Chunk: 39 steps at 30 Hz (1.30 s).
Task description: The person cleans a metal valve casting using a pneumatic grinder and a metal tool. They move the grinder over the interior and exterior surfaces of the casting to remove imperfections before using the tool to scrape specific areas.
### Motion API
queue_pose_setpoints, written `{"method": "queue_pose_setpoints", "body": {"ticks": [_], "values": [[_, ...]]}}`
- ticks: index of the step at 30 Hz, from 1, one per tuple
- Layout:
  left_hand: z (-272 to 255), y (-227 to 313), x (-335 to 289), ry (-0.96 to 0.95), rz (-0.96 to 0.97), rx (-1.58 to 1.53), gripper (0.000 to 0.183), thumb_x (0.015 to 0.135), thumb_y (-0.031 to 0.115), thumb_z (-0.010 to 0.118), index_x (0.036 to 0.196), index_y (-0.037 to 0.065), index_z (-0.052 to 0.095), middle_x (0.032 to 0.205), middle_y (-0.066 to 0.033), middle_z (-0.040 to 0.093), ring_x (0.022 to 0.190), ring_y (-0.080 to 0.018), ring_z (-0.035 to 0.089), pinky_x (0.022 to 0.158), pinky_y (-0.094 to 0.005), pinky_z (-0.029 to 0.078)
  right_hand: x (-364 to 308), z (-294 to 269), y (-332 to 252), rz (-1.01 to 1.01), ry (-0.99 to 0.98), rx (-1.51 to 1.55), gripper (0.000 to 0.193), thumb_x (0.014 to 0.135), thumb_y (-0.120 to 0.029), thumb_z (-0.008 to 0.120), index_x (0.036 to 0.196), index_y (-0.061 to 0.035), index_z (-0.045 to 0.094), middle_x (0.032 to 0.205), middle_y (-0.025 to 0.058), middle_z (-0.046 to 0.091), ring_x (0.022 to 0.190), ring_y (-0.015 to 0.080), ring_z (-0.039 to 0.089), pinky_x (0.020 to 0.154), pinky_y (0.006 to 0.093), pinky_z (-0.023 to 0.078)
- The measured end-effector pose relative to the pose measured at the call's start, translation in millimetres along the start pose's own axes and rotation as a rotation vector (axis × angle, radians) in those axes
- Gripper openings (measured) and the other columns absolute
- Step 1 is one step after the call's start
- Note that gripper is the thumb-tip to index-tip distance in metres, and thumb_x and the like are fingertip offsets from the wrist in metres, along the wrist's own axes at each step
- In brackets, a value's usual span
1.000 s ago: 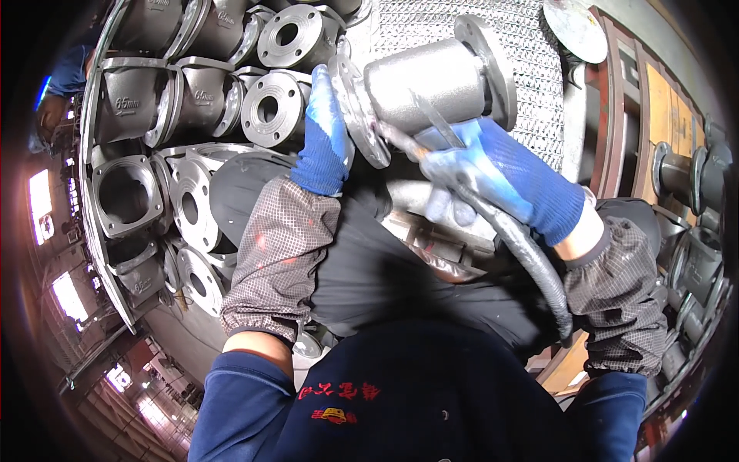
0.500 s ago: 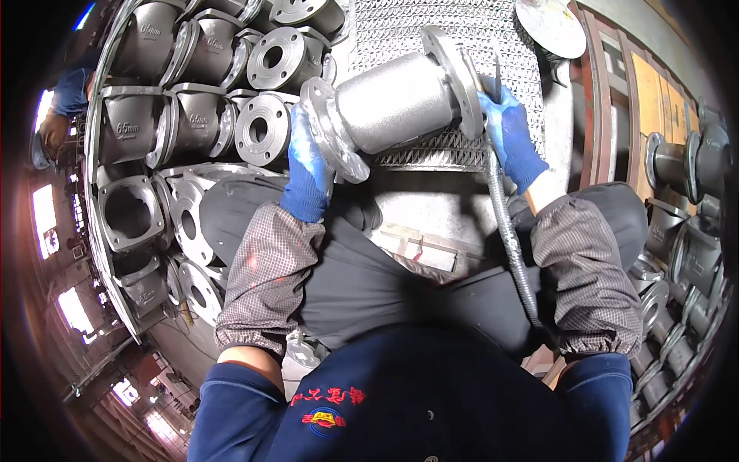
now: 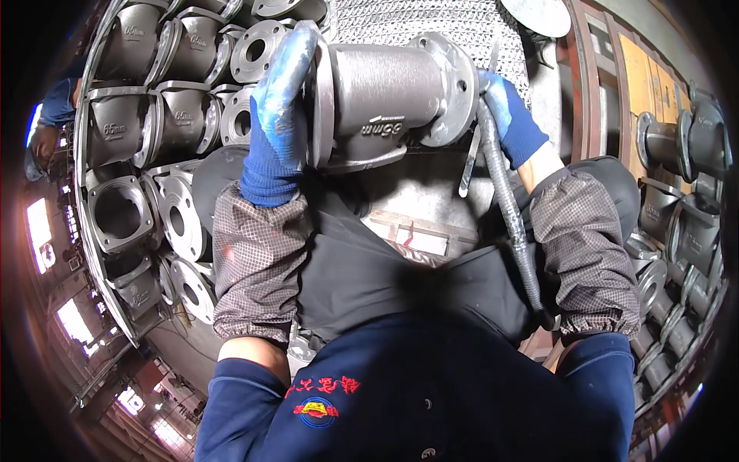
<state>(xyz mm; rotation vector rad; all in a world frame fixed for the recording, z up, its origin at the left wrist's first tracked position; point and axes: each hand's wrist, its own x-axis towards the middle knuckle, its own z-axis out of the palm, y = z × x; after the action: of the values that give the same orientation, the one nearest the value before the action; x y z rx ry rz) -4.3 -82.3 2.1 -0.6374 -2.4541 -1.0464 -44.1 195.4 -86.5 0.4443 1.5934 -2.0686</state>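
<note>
A grey cast-metal valve body [image 3: 381, 88] with round flanges lies sideways in front of me, over the near edge of a metal mesh worktop [image 3: 408, 17]. My left hand [image 3: 279, 115], in a blue glove, is closed round its left flange. Beside the right flange, my gloved right hand [image 3: 509, 123] is closed on the upper end of a ribbed grey hose [image 3: 504, 204]; whatever tool sits at that end is mostly hidden by the fingers. A thin flat metal strip [image 3: 469, 165] passes by that hand, and I cannot tell whether it is gripped.
Similar castings [image 3: 119, 123] stand stacked in a crate on the left. More flanged castings [image 3: 662, 146] are piled on the right. A pale round disc [image 3: 539, 15] sits beyond the mesh, near reddish steel rails [image 3: 589, 92]. Another person's arm [image 3: 58, 108] shows at far left.
The valve body has rolled, bringing a side opening's flange and raised lettering into view. My left hand has shifted up over the flange. The flat strip now hangs lower beside my right hand.
</note>
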Motion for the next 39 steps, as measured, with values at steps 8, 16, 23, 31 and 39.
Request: {"method": "queue_pose_setpoints", "body": {"ticks": [8, 16, 23, 31, 39], "values": [[-12.8, -19.5, -3.1, -0.087, 0.194, 0.135, 0.04, 0.088, 0.004, 0.051, 0.128, 0.004, 0.048, 0.139, -0.0273, 0.034, 0.123, -0.0397, 0.044, 0.101, -0.039, 0.037, 0.6, 23.2, -35.9, -0.136, 0.03, -0.116, 0.038, 0.09, -0.029, 0.045, 0.106, 0.0024, 0.059, 0.094, 0.0079, 0.062, 0.083, 0.0131, 0.058, 0.076, 0.0235, 0.047], [-6.5, -60.9, -3.3, 0.168, -0.33, -0.356, 0.038, 0.095, 0.021, 0.041, 0.127, 0.002, 0.049, 0.123, -0.0149, 0.055, 0.112, -0.0262, 0.055, 0.096, -0.0355, 0.042, 11.7, 40.9, -34.1, -0.116, -0.097, -0.012, 0.029, 0.082, -0.024, 0.061, 0.096, 0.0013, 0.06, 0.065, 0.0043, 0.055, 0.054, 0.0112, 0.052, 0.048, 0.0242, 0.043], [-15.4, -57.7, 2.7, 0.187, -0.415, -0.409, 0.041, 0.098, 0.025, 0.035, 0.131, 0.002, 0.042, 0.134, -0.0127, 0.043, 0.123, -0.0224, 0.042, 0.105, -0.0349, 0.032, 13.3, 62.7, -32.5, -0.165, -0.064, 0.026, 0.033, 0.083, -0.018, 0.06, 0.106, 0.0039, 0.055, 0.069, 0.0051, 0.056, 0.053, 0.0115, 0.053, 0.05, 0.0237, 0.045], [-4.5, -61.7, 24.4, 0.382, -0.581, -0.485, 0.039, 0.093, 0.03, 0.05, 0.123, 0.006, 0.05, 0.116, -0.0071, 0.055, 0.109, -0.0178, 0.052, 0.098, -0.0316, 0.039, -6.5, 55.4, -33.9, -0.201, -0.046, -0.062, 0.047, 0.085, -0.02, 0.062, 0.12, 0.0079, 0.048, 0.08, 0.0073, 0.058, 0.057, 0.0089, 0.055, 0.05, 0.0217, 0.048], [-4.9, -64.7, 16.1, 0.447, -0.699, -0.623, 0.037, 0.097, 0.024, 0.042, 0.127, 0.005, 0.047, 0.123, -0.008, 0.051, 0.116, -0.019, 0.048, 0.099, -0.0312, 0.04, -7.5, 44.9, -30.2, -0.087, -0.071, 0.01, 0.049, 0.082, -0.022, 0.064, 0.118, 0.0071, 0.049, 0.088, 0.0099, 0.061, 0.056, 0.0113, 0.059, 0.054, 0.0214, 0.051]]}}
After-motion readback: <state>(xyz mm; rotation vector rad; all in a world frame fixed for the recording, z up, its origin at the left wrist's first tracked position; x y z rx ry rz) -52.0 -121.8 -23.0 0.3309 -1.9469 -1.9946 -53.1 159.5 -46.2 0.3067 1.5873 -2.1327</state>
